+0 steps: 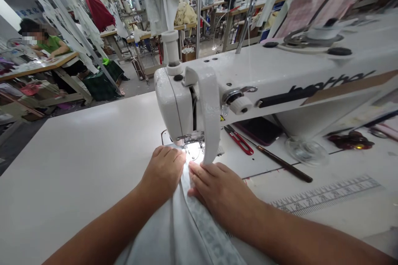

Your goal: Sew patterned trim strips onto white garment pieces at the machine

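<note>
A white sewing machine stands on the white table. Pale fabric with a patterned strip runs from my lap up to the lit needle area. My left hand lies on the fabric just left of the presser foot, fingers curled down and pressing on the cloth. My right hand rests on the patterned strip to the right, fingers together and pinching its edge. A white band loops from the machine head down to the needle.
Red thread snips, a dark phone, a thin dark stick, a clear lid and a printed ruler lie right of the needle. Another person sits at a table at far left.
</note>
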Demonstrator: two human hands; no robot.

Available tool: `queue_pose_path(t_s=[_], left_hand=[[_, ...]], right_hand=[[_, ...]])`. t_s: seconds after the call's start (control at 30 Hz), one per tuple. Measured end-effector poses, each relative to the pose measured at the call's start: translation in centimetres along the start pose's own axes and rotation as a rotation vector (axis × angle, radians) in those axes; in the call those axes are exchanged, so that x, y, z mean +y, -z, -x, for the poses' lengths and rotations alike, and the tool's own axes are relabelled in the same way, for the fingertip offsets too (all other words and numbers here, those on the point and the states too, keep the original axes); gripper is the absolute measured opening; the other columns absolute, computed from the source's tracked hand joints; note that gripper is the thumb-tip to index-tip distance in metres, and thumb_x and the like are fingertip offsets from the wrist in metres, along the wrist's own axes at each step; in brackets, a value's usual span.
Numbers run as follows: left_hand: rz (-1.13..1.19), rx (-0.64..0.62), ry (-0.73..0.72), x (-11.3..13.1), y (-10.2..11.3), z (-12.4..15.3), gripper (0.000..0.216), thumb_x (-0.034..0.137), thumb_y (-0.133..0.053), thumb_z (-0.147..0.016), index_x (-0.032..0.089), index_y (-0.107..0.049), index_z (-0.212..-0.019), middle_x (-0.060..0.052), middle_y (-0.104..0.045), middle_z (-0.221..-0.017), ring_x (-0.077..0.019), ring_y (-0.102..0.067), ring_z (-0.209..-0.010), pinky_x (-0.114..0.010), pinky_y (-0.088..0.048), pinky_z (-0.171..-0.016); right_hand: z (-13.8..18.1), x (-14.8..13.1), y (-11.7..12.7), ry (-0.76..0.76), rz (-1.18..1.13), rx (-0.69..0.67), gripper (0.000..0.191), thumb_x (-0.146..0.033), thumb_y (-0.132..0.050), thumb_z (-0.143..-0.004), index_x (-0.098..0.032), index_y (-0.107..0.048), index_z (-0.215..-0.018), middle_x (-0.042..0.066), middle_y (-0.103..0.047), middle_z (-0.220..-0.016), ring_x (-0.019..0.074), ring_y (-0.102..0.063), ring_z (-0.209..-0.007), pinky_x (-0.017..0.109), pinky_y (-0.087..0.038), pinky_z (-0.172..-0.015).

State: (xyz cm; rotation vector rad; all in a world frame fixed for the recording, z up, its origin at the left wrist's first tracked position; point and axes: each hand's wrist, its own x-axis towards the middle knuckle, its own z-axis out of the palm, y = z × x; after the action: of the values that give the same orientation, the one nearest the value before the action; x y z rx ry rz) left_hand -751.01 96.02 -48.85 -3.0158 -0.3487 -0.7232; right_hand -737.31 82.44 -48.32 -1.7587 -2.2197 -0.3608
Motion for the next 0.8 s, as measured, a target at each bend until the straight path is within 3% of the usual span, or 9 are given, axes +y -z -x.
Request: queue_pose_path(t_s=[0.2, 0.4, 0.57, 0.67, 0.73, 0.8], left_hand=[[-0.02, -0.015, 0.01, -1.1, -0.4, -0.4, 0.015, 0.012, -0.048, -0.094, 0.015, -0.063, -0.096, -0.005, -0.07, -0.094, -0.021, -0.063, -0.092, -0.037, -0.044, -0.089], [-0.016, 0.003, -0.029, -1.7, -0.4, -0.4, 0.016, 0.014, -0.049, -0.093, 0.014, -0.064, -0.098, -0.007, -0.07, -0.095, -0.0225, -0.064, -0.092, -0.039, -0.047, -0.085], [0.0, 0.046, -0.12, -2.7, -0.2, -0.7, 0.017, 0.015, -0.05, -0.094, 0.013, -0.063, -0.105, -0.008, -0.071, -0.098, -0.0209, -0.064, -0.094, -0.037, -0.05, -0.086], [-0.006, 0.016, -0.179, -2.9, 1.0, -0.1, 0.02, 0.016, -0.049, -0.096, 0.013, -0.062, -0.111, -0.008, -0.071, -0.104, -0.0205, -0.063, -0.099, -0.037, -0.051, -0.09], [-0.024, -0.031, -0.144, -2.3, 2.5, 1.6, 0.022, 0.014, -0.048, -0.096, 0.013, -0.063, -0.112, -0.009, -0.07, -0.11, -0.0229, -0.061, -0.107, -0.041, -0.05, -0.096], [-0.024, -0.076, -0.041, -0.6, 4.4, 4.1, 0.025, 0.013, -0.047, -0.096, 0.014, -0.063, -0.115, -0.01, -0.067, -0.12, -0.026, -0.057, -0.118, -0.046, -0.049, -0.101]], right_hand=[[-0.3, 0.0, 0.0, -0.019, 0.029, -0.065, 0.032, -0.031, -0.051, -0.097, -0.009, -0.065, -0.116, 0.01, -0.067, -0.12, 0.0208, -0.058, -0.083, 0.035, -0.046, -0.064], [-0.3, 0.2, -0.2, -0.031, 0.0, -0.055, 0.036, -0.032, -0.044, -0.101, -0.006, -0.063, -0.118, 0.011, -0.067, -0.119, 0.0212, -0.058, -0.083, 0.036, -0.047, -0.065], [-0.5, 0.4, 0.1, -0.081, -0.15, -0.12, 0.032, -0.029, -0.048, -0.099, -0.01, -0.06, -0.121, 0.01, -0.063, -0.127, 0.0256, -0.058, -0.103, 0.042, -0.052, -0.081], [1.9, -0.1, 2.5, -0.156, -0.344, -0.056, 0.028, -0.023, -0.047, -0.098, -0.014, -0.059, -0.122, 0.009, -0.063, -0.127, 0.0245, -0.058, -0.109, 0.042, -0.051, -0.092], [5.5, -0.8, 4.4, -0.269, -0.542, -0.034, 0.027, -0.024, -0.043, -0.1, -0.021, -0.061, -0.119, 0.005, -0.068, -0.115, 0.0199, -0.062, -0.102, 0.035, -0.053, -0.09], [10.1, -1.7, 5.4, -0.357, -0.753, -0.227, 0.022, -0.028, -0.044, -0.099, -0.03, -0.066, -0.098, -0.001, -0.071, -0.092, 0.0162, -0.066, -0.085, 0.026, -0.056, -0.075]])
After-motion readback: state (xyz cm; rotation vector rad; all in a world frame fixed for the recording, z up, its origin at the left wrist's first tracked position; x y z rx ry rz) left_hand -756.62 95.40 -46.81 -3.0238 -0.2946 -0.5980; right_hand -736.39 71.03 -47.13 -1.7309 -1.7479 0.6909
